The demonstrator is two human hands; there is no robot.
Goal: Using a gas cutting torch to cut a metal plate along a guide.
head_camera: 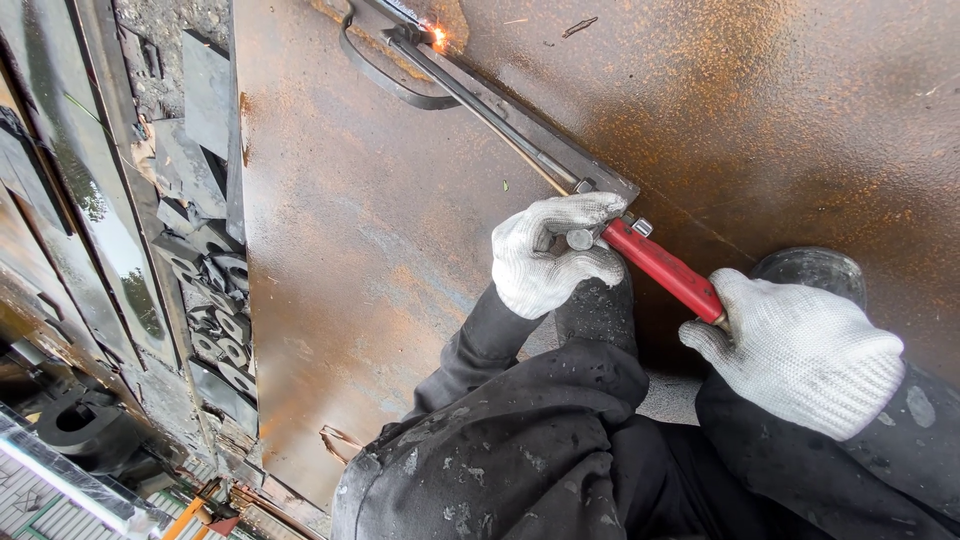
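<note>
We've got our right hand point(800, 355) wrapped around the back end of the red-handled cutting torch point(664, 268), fingers clamped on it. Our left hand point(551, 252) is gripping the front by the valve. The long tube runs out across the rusty steel plate point(380, 230) to the sparks point(437, 37) at the tip, scrap offcuts point(215, 300) beyond the plate's edge.
</note>
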